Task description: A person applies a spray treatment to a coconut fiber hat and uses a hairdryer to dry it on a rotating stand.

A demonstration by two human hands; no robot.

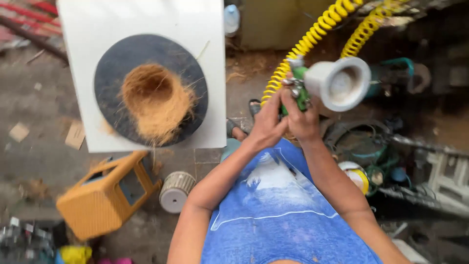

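Note:
I hold a green spray gun with a white cup on top, in front of my chest. My right hand is wrapped around its handle. My left hand grips the gun's metal fitting at its left side, fingertips on the part where a yellow coiled air hose joins. To the left, on a white table, lies a round dark board with a bowl-shaped nest of brown coconut fibre on it.
An orange plastic stool lies tipped on the ground below the table, with a small ribbed pot beside it. A second yellow coiled hose, tangled hoses and tools fill the right side. A foot in a sandal shows near the table.

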